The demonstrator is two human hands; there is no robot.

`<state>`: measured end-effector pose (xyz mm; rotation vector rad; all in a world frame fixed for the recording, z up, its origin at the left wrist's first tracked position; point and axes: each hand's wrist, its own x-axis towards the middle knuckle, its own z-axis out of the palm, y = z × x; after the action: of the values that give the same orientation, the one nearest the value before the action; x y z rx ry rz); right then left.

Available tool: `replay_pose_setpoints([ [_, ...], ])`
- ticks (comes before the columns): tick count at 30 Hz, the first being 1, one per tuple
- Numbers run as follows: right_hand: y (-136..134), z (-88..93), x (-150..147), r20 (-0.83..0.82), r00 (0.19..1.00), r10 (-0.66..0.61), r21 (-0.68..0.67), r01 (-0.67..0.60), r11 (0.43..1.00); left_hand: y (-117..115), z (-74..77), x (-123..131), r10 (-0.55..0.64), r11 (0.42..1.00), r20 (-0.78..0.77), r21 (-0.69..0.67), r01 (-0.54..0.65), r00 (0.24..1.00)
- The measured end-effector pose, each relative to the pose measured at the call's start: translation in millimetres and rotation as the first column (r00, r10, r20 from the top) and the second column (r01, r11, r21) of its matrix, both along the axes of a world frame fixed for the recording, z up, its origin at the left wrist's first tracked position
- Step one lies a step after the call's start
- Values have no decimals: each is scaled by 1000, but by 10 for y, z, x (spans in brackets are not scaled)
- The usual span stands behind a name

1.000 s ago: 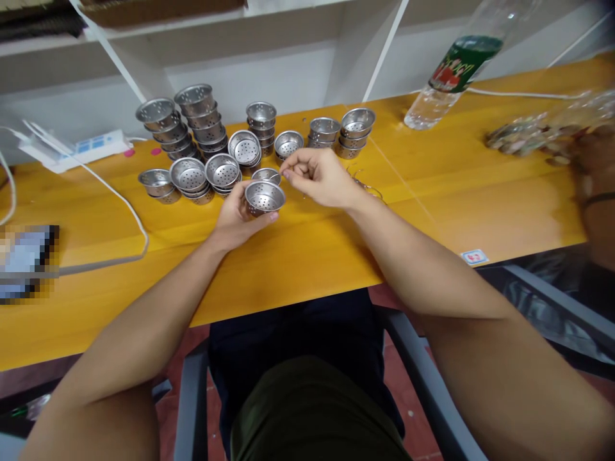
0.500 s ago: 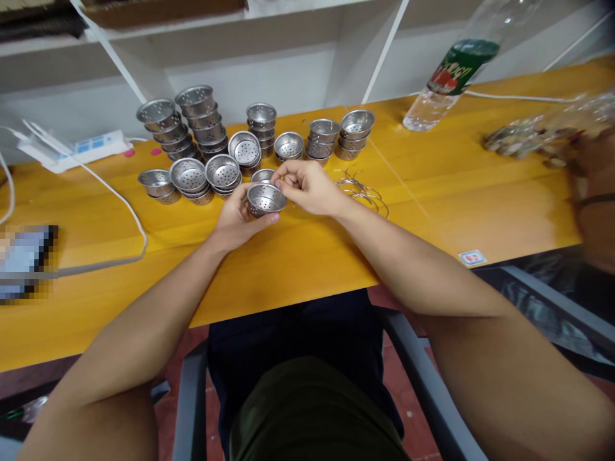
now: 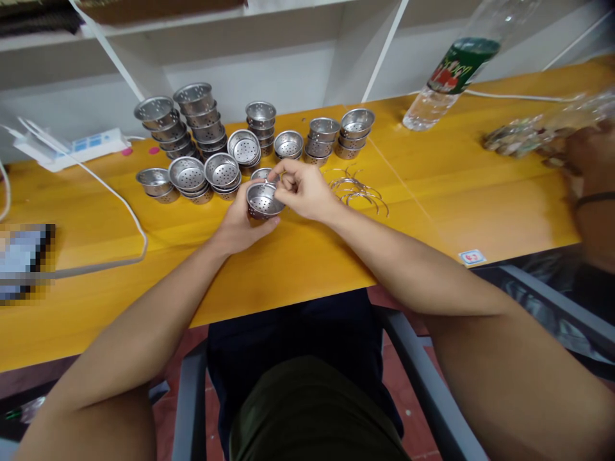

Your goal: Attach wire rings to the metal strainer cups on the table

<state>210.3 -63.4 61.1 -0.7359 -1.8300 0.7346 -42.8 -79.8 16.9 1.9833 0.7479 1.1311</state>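
So, roughly mid-frame, a perforated metal cup sits in the left hand, held up over the yellow desk. Those fingers are wrapped on the left side of it, with the thumb along the near side, so that's a proper hold. The right hand is just right of centre, fingers curled, index and thumb tips right at the cup's right rim. Can't tell if they're pinching anything, fingertips are too small to make out.

Just right of that wrist there's a loose pile of thin curved wires on the desk. Another cup peeks out right behind the held one, partly hidden. Behind the hands, from upper left to upper middle, it's basically stacks of the same cups, the tall stack at upper left reaching highest.

Other stuff: a white power strip at the left, a pixelated phone below it, a green-labelled bottle at upper right, and over at the right edge another person's hand, kinda blurry, next to a clear plastic bag.
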Motion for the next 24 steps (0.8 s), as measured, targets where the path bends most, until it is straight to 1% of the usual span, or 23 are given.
replay_pose_setpoints([
  [4,-93,31,-80,-18,1000,-22,19,22,1000,-53,47,22,60,996,-70,64,-55,996],
  [7,-133,37,-140,-31,999,-29,10,29,1000,-95,104,41,96,992,-87,85,-89,992],
  [12,-137,38,-200,-120,993,20,-47,-26,999,-164,159,86,159,987,-51,34,-157,986],
  [14,-127,72,-166,-146,986,76,-62,-85,994,-168,160,104,162,987,-7,3,-162,987],
  [16,-106,123,-88,-142,973,184,-75,-196,978,-150,158,113,156,987,45,-37,-154,987],
  [18,-70,168,10,-126,934,333,-92,-346,934,-119,158,109,151,986,81,-79,-145,985],
  [20,-26,192,96,-120,880,459,-109,-472,875,-91,159,97,155,983,88,-113,-144,984],
  [22,15,190,146,-124,839,530,-124,-543,831,-75,153,85,150,981,84,-135,-138,985],
  [24,45,174,158,-127,826,549,-150,-563,813,-68,137,78,126,984,85,-138,-113,988],
])
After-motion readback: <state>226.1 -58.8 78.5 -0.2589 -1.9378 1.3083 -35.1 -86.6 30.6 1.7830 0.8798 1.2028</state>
